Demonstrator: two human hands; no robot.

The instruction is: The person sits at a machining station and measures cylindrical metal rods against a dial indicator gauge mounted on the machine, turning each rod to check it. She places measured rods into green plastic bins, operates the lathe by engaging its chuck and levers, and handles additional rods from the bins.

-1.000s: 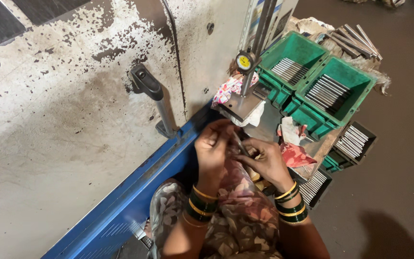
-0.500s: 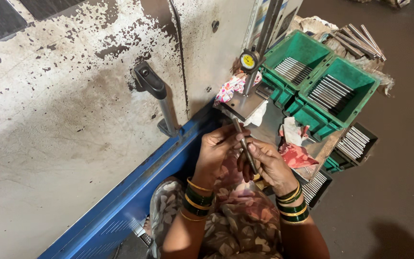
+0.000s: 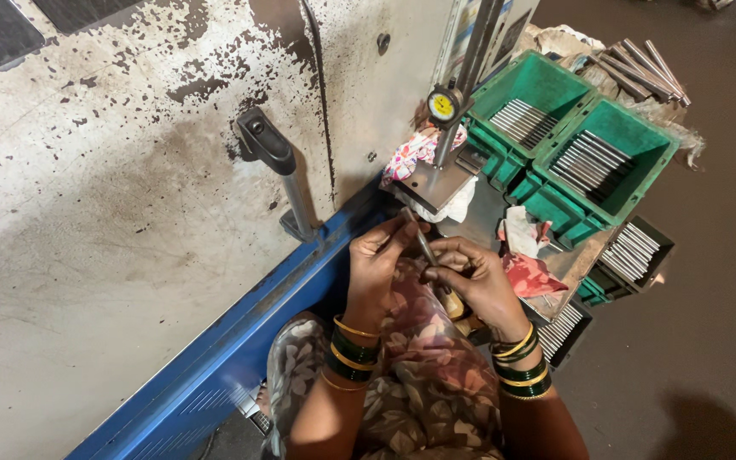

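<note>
My left hand (image 3: 378, 262) and my right hand (image 3: 474, 279) meet over my lap, both gripping a thin metal rod (image 3: 422, 240) that points up toward the gauge stand. The left fingers pinch the rod's upper part. Lower down, the right hand is closed around it along with a small tool whose yellowish wooden handle (image 3: 453, 304) shows below the fingers. Both wrists wear green and gold bangles. Just beyond the hands stands a dial gauge (image 3: 442, 106) on a post with a flat steel base plate (image 3: 433, 185).
Two green bins (image 3: 555, 81) (image 3: 632, 136) and dark trays (image 3: 636, 249) hold several metal rods at the right. Rags (image 3: 523, 255) lie between them. A worn white machine panel (image 3: 129, 196) with a black handle (image 3: 276, 162) and blue frame (image 3: 240, 341) fills the left.
The hands have lifted slightly and brought the rod more upright between them. The view has shifted a little; nothing else moved.
</note>
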